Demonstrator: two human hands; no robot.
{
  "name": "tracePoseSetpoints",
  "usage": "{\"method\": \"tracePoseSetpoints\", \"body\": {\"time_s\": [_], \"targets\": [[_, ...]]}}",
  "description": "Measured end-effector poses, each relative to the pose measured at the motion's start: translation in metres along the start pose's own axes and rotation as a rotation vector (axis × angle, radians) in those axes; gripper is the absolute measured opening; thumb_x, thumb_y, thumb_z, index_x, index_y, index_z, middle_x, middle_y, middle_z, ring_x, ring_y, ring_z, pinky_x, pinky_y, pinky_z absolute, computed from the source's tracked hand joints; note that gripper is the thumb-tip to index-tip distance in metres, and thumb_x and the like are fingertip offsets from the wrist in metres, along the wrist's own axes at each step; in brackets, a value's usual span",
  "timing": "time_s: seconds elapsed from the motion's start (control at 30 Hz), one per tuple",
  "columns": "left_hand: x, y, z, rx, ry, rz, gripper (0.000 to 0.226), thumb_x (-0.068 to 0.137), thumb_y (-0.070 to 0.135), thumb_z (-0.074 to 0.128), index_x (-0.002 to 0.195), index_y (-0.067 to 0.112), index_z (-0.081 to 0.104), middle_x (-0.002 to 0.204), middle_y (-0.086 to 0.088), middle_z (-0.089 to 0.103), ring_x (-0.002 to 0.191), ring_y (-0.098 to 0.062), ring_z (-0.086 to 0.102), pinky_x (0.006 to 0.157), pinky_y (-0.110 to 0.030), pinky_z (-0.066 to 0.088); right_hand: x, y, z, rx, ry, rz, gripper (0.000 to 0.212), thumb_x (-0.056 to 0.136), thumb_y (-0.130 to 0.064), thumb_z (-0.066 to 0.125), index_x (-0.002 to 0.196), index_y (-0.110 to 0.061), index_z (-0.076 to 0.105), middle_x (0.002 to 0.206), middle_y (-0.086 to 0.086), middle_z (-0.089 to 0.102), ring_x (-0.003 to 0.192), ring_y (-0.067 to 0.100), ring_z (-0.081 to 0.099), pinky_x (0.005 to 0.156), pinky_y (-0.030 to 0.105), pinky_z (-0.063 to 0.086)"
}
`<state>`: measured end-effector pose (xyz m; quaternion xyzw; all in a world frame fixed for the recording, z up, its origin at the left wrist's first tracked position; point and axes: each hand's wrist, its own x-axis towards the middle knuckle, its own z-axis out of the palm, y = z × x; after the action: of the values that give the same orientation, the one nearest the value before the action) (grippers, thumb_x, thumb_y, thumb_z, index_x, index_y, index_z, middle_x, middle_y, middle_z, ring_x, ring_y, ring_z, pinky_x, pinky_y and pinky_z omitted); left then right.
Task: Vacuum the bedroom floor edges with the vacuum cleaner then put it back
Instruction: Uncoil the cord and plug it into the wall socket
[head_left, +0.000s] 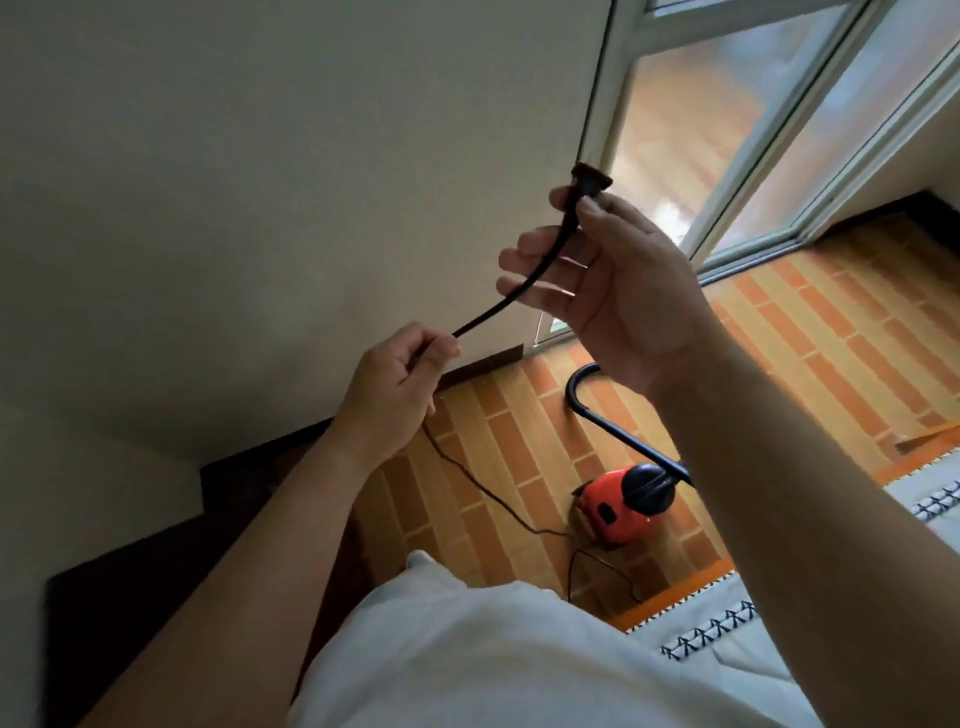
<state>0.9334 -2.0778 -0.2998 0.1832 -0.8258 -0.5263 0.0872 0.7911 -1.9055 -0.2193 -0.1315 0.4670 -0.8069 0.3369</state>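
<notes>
**Plug held high by the wall, vacuum cleaner on the floor below**

The right hand (613, 291) is raised at the right end of the wall (260, 182), just left of the glass door (753, 130). It pinches the plug (592, 176), which stands above its fingers. The cord (519, 291) slopes down and left from the plug to the left hand (395, 379), which pinches it lower and nearer. Below that hand the cord drops to the floor (530, 447) and trails right toward the vacuum cleaner (618, 501), which sits on the floor beneath the right forearm. Its hose (597, 410) arches away toward the far wall. A mat (727, 605) lies on the floor at the near right.
</notes>
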Motion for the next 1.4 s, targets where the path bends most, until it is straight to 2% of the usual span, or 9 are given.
{"method": "tracePoseSetpoints", "body": {"time_s": [0.1, 0.17, 0.5, 0.6, 0.67, 0.8, 1.07, 1.3, 1.4], "targets": [[-0.005, -0.008, -0.029, -0.051, 0.098, -0.013, 0.039, 0.095, 0.052, 0.050, 0.101, 0.017, 0.066, 0.055, 0.013, 0.046, 0.050, -0.005, 0.041, 0.048, -0.020, 0.038, 0.018, 0.009, 0.030, -0.016, -0.052, 0.036, 0.024, 0.108, -0.016, 0.042, 0.125, -0.005, 0.056, 0.093, 0.019, 0.071, 0.102, 0.042, 0.070, 0.099, 0.065, 0.050], [-0.004, -0.016, -0.052, -0.038, 0.151, -0.015, 0.031, 0.098, 0.044, 0.055, 0.100, 0.016, 0.068, 0.055, 0.016, 0.048, 0.049, -0.004, 0.042, 0.045, -0.014, 0.034, 0.030, 0.014, 0.049, -0.032, -0.085, 0.054, 0.024, 0.108, -0.016, 0.042, 0.125, -0.006, 0.056, 0.093, 0.018, 0.071, 0.102, 0.041, 0.070, 0.099, 0.065, 0.050], [-0.018, -0.049, -0.166, 0.038, 0.312, 0.021, 0.021, 0.096, 0.043, 0.063, 0.087, 0.026, 0.071, 0.060, 0.010, 0.054, 0.056, -0.004, 0.047, 0.052, -0.015, 0.037, 0.084, 0.053, 0.151, -0.092, -0.237, 0.136, 0.024, 0.109, -0.017, 0.039, 0.123, -0.007, 0.055, 0.082, 0.014, 0.064, 0.083, 0.034, 0.066, 0.098, 0.063, 0.051], [-0.026, -0.048, -0.207, 0.108, 0.376, 0.041, 0.014, 0.094, 0.042, 0.066, 0.086, 0.032, 0.073, 0.065, 0.007, 0.062, 0.056, -0.011, 0.053, 0.054, -0.021, 0.041, 0.094, 0.060, 0.183, -0.091, -0.313, 0.150, 0.024, 0.108, -0.017, 0.039, 0.122, -0.006, 0.056, 0.080, 0.013, 0.063, 0.080, 0.033, 0.065, 0.099, 0.064, 0.050], [-0.035, -0.043, -0.232, 0.176, 0.417, 0.050, 0.016, 0.094, 0.039, 0.069, 0.088, 0.026, 0.076, 0.064, 0.004, 0.064, 0.056, -0.018, 0.056, 0.053, -0.023, 0.042, 0.099, 0.063, 0.203, -0.087, -0.368, 0.164, 0.024, 0.108, -0.016, 0.039, 0.121, -0.006, 0.056, 0.079, 0.013, 0.063, 0.079, 0.032, 0.065, 0.099, 0.063, 0.050], [-0.060, -0.036, -0.260, 0.224, 0.500, 0.042, 0.016, 0.094, 0.032, 0.071, 0.090, 0.018, 0.079, 0.063, 0.001, 0.065, 0.053, -0.009, 0.055, 0.051, -0.015, 0.039, 0.103, 0.069, 0.231, -0.081, -0.473, 0.190, 0.024, 0.108, -0.017, 0.039, 0.121, -0.006, 0.056, 0.078, 0.012, 0.062, 0.080, 0.031, 0.064, 0.099, 0.061, 0.051], [-0.111, -0.057, -0.190, 0.061, 0.650, -0.147, 0.023, 0.099, 0.031, 0.064, 0.077, 0.032, 0.065, 0.059, 0.001, 0.060, 0.052, -0.008, 0.055, 0.054, -0.024, 0.045, 0.096, 0.091, 0.237, -0.136, -0.652, 0.302, 0.026, 0.108, -0.020, 0.037, 0.123, -0.008, 0.055, 0.080, 0.010, 0.063, 0.080, 0.030, 0.064, 0.099, 0.064, 0.050], [-0.150, -0.064, -0.106, -0.051, 0.750, -0.357, 0.024, 0.103, 0.031, 0.056, 0.092, 0.014, 0.069, 0.078, -0.008, 0.069, 0.077, -0.028, 0.068, 0.075, -0.040, 0.055, 0.073, 0.116, 0.207, -0.191, -0.825, 0.467, 0.027, 0.109, -0.021, 0.036, 0.123, -0.009, 0.056, 0.088, 0.011, 0.067, 0.091, 0.033, 0.065, 0.103, 0.064, 0.045], [-0.169, -0.065, -0.077, -0.104, 0.800, -0.449, 0.024, 0.104, 0.031, 0.055, 0.095, 0.014, 0.069, 0.085, -0.007, 0.072, 0.083, -0.025, 0.069, 0.077, -0.030, 0.055, 0.057, 0.130, 0.200, -0.219, -0.883, 0.545, 0.027, 0.108, -0.022, 0.038, 0.121, -0.010, 0.058, 0.089, 0.010, 0.067, 0.093, 0.033, 0.064, 0.103, 0.062, 0.046]]}}
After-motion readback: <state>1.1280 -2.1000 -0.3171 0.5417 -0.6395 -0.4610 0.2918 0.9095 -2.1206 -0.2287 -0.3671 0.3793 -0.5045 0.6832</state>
